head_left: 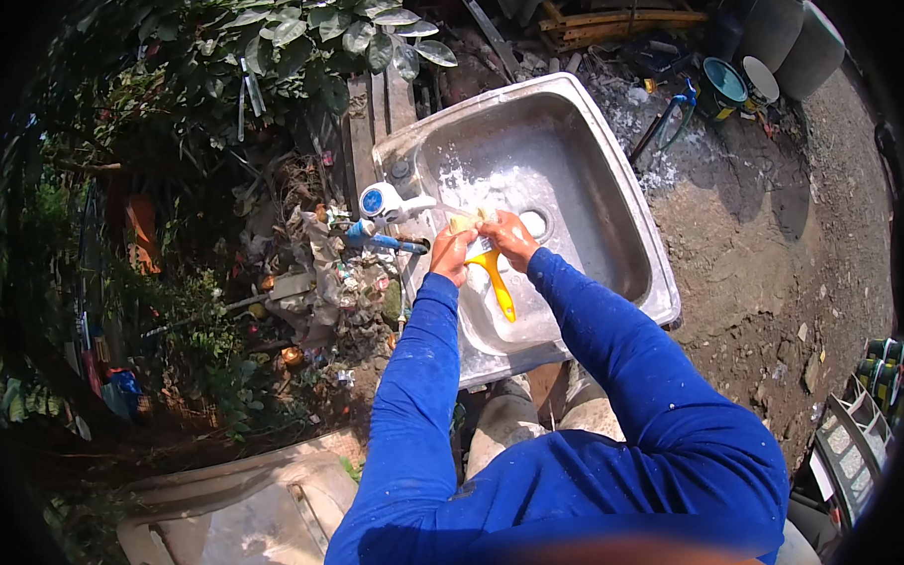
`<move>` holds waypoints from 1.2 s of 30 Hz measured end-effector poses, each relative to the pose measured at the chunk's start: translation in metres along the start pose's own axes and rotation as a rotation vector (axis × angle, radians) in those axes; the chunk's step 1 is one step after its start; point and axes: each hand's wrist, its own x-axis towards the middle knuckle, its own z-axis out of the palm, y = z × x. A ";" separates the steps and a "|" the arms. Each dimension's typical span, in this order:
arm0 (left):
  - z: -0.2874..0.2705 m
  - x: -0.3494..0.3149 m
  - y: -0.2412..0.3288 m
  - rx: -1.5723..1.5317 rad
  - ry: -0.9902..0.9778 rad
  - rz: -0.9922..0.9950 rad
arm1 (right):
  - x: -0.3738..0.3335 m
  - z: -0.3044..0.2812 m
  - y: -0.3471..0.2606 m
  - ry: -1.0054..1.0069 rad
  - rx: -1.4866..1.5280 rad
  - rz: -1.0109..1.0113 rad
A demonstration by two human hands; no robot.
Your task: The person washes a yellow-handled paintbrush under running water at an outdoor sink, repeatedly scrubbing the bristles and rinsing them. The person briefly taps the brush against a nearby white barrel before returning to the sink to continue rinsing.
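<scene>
Over the metal sink [608,177], both my hands hold a paintbrush with a yellow handle [494,286]. My left hand [453,255] is closed around the brush near its head, on the left side. Fingers of my right hand [511,239] pinch the pale bristles [464,222] from the right. The handle points down toward me, over the basin. A white tap [390,203] with a blue disc stands just left of my hands, its spout pointing at the bristles, with a thin stream of water. White suds or paint residue [484,187] lies in the basin near the drain [534,223].
A blue pipe [386,242] runs to the tap at the sink's left edge. Leafy branches [354,32] and litter crowd the left side. A teal-lined bucket [724,82] and large containers [807,51] stand at the far right. A pale panel [252,529] lies at the lower left.
</scene>
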 end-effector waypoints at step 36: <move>0.026 -0.009 -0.021 -0.136 0.271 0.265 | 0.012 0.012 0.003 0.305 -0.405 -0.215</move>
